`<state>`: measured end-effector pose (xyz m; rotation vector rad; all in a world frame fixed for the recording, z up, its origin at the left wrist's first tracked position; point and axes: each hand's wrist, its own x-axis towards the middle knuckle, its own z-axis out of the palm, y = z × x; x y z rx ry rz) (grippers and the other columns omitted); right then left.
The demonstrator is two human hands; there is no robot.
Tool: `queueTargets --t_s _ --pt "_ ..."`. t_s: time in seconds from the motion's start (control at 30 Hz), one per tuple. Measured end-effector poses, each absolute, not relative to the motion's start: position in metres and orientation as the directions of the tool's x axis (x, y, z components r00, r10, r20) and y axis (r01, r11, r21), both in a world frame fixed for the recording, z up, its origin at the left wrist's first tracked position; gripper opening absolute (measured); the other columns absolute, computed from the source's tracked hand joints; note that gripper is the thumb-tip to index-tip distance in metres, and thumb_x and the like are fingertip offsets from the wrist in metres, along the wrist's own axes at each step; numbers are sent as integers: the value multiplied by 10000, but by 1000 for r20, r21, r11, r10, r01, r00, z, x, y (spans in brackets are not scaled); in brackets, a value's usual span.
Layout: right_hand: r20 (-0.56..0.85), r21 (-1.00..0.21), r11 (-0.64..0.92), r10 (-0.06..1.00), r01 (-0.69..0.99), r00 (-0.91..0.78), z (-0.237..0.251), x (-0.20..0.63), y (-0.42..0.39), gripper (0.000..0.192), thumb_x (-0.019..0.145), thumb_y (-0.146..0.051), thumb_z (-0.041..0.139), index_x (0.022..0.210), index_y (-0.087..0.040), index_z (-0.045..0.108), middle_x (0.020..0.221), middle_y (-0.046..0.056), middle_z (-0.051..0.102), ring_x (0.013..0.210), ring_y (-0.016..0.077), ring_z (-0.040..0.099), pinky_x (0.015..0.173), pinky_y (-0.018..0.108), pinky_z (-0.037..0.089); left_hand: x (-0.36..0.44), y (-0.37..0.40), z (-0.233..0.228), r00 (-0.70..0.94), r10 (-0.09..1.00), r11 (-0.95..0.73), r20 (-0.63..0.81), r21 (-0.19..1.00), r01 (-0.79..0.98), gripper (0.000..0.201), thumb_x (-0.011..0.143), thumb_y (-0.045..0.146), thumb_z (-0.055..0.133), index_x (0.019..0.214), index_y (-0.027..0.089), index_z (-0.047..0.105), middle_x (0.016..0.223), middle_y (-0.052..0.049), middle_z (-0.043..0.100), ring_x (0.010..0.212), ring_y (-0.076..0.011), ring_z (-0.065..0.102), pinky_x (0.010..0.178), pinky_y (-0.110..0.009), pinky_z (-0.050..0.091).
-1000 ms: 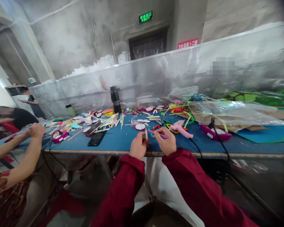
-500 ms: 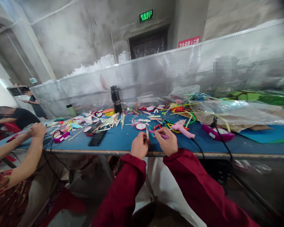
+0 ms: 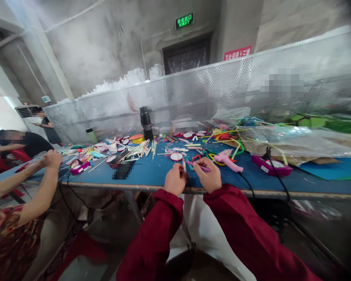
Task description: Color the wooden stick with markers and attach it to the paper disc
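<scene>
At the table's front edge, my left hand (image 3: 175, 180) is closed on a thin pale stick (image 3: 184, 163) that points up from the fingers. My right hand (image 3: 209, 175), just to its right, pinches a purple pen (image 3: 205, 169) with a teal front end. The teal end is close to the stick; whether they touch I cannot tell. A small white disc with a red rim (image 3: 176, 157) lies just beyond my left hand. Right of my right hand rests a pink glue gun (image 3: 227, 159), its black cord hanging over the edge.
A black bottle (image 3: 146, 123) stands at the back beside scattered pale sticks (image 3: 142, 149). To the right are a purple box (image 3: 272, 165) with a black cord and plastic-wrapped sheets (image 3: 304, 140). At left, a co-worker's hands (image 3: 52, 158) reach over the table (image 3: 152, 175).
The whole view has shifted slightly, with things appearing a little further right. Both my hands keep their holds on the stick and the pen.
</scene>
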<state>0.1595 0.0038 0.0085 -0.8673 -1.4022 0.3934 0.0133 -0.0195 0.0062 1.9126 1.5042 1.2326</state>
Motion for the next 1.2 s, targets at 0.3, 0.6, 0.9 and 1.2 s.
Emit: queueTargets --t_s 0.3,0.6,0.9,1.2 --pt "635 -772 610 753 179 172 8 160 7 126 813 -334 648 746 -229 628 652 -6 670 611 169 607 617 294 473 15 -18 3 -3 923 -321 384 775 544 327 891 108 557 1194 220 506 840 4 762 686 -168 709 720 -284 518" --pt "655 -756 636 739 155 157 8 160 4 153 820 -344 654 735 -220 624 653 -8 659 622 160 604 622 283 485 14 -21 5 10 915 -340 404 755 560 215 897 102 544 1067 234 538 816 17 748 687 -155 704 716 -273 516" --pt "665 -747 649 732 147 150 4 162 8 147 804 -361 688 784 -217 669 705 3 671 633 166 604 621 293 494 16 -25 6 -39 901 -332 433 742 582 154 923 137 530 1042 235 538 778 14 740 715 -167 709 713 -277 513" --pt "673 -739 663 714 119 194 0 164 6 165 863 -373 663 825 -213 679 716 15 710 686 197 670 689 323 525 19 -28 9 -51 895 -323 442 724 610 160 907 125 555 1036 220 563 828 -6 751 740 -172 713 730 -278 523"
